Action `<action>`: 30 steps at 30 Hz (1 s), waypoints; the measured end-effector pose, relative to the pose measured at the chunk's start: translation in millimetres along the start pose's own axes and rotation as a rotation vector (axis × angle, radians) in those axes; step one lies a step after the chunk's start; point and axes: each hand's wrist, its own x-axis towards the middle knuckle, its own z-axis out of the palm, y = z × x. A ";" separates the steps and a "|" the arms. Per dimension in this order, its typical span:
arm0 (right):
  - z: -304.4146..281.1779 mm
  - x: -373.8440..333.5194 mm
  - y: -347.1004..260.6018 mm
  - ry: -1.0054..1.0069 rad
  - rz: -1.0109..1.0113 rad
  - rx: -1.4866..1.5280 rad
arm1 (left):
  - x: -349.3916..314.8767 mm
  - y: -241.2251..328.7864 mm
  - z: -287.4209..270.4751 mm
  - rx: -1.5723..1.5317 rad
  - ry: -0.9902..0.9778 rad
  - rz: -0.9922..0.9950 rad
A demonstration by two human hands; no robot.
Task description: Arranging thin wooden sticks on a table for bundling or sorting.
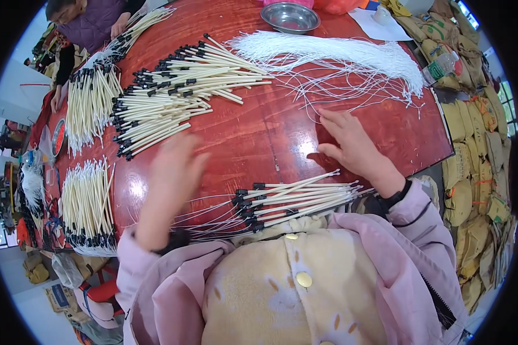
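My left hand point(175, 169) is smeared by motion over the red table, just below a heap of cream sticks with black end caps point(161, 112). Whether it holds anything does not show. My right hand point(351, 144) is above the table with fingers spread, close to loose loops hanging off a bundle of white strings point(339, 54). Nothing shows between its fingers. Between my forearms, at the near edge, lies a small bunch of sticks threaded with white string point(299, 200). Their black caps point left, and the strings trail toward my left sleeve.
Threaded stick bundles stand at the left, one upper point(92, 106) and one lower point(89, 201). A metal bowl point(290, 17) sits at the far edge. Across the far left corner, another person point(92, 26) handles sticks. A plastic bottle point(440, 68) and stacked sacks point(472, 167) line the right.
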 end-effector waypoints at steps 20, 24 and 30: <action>7.3 -21.0 -5.7 -0.062 0.043 -0.035 | 122.3 89.9 155.7 -0.278 -0.328 0.550; 11.0 -22.6 -3.1 -0.045 0.033 -0.042 | 119.6 82.7 148.3 -0.278 -0.296 0.520; 15.1 -26.6 -1.4 -0.017 0.041 -0.010 | 118.6 91.0 152.1 -0.161 -0.294 0.475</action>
